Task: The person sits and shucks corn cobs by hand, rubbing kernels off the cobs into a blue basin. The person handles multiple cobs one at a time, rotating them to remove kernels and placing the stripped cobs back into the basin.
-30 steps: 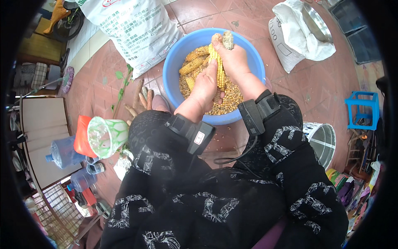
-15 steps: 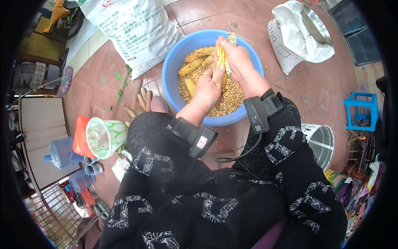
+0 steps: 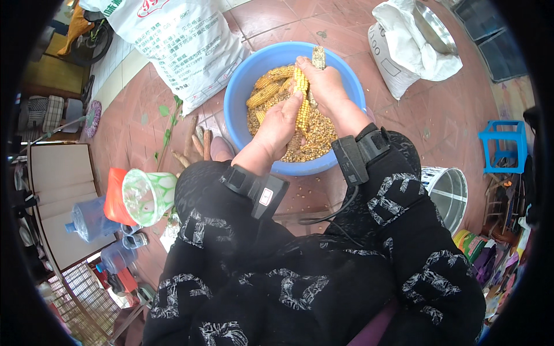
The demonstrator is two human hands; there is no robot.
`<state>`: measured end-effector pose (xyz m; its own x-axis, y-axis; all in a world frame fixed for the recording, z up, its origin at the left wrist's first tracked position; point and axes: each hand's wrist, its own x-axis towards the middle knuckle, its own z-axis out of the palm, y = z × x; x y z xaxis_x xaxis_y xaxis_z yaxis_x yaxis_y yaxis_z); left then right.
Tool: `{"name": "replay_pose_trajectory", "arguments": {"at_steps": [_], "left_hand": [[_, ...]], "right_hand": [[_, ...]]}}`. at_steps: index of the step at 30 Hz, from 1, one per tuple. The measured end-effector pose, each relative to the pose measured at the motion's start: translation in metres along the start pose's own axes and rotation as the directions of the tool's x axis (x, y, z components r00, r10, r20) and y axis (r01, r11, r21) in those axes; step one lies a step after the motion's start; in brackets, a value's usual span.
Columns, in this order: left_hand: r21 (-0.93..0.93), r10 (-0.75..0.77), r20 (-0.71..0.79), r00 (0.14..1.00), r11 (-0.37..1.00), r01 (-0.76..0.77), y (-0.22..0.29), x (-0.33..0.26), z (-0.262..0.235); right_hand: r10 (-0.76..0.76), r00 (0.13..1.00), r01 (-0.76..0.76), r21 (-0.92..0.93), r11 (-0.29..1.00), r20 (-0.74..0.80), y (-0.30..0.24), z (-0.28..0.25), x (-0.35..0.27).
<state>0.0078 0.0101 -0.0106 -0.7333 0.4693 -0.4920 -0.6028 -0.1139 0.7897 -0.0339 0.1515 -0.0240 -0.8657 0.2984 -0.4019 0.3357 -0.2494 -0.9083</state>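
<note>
Over a round blue basin [image 3: 232,112], my left hand [image 3: 277,130] is closed around the lower part of a yellow ear of corn [image 3: 301,112], its thumb lying along the kernels. My right hand [image 3: 326,86] is closed on a pale, mostly stripped corncob [image 3: 318,57], whose upper end sticks out past the fingers. Those right fingertips also touch the top of the yellow ear, so the two cobs lie side by side. Loose kernels [image 3: 317,141] cover the basin's bottom. Several more yellow ears [image 3: 262,95] rest on them at the left.
A large white printed sack [image 3: 184,52] lies against the basin's upper left. An open white sack [image 3: 398,57] with a metal bowl [image 3: 435,32] stands upper right. Bare cobs [image 3: 199,141] lie by my foot. A green-white bin [image 3: 147,196], metal bucket [image 3: 447,193] and blue stool [image 3: 503,147] stand around me.
Both hands have shifted slightly, and the yellow ear now stands more upright and further from the pale cob's upper end. The whole view has moved a little. Both cobs stay held.
</note>
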Motion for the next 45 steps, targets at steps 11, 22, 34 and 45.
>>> {"name": "replay_pose_trajectory", "arguments": {"at_steps": [11,22,34,45], "left_hand": [[-0.150,-0.088,0.093,0.992,0.983,0.101,0.006,-0.010,0.004],[-0.100,-0.060,0.051,0.997,0.993,0.064,0.013,-0.010,0.002],[0.311,-0.018,-0.062,0.998,0.950,0.037,0.004,-0.008,0.015],[0.267,-0.046,-0.056,0.997,0.962,0.060,0.016,-0.012,0.006]], "right_hand": [[-0.050,0.999,0.049,-0.109,0.993,-0.007,-0.001,-0.004,-0.004],[0.004,0.974,-0.073,0.297,0.952,0.227,-0.022,-0.010,-0.003],[0.049,0.985,-0.080,0.184,0.980,0.168,-0.018,-0.015,-0.002],[0.036,0.985,-0.080,0.260,0.962,0.170,-0.018,-0.011,0.002]]}}
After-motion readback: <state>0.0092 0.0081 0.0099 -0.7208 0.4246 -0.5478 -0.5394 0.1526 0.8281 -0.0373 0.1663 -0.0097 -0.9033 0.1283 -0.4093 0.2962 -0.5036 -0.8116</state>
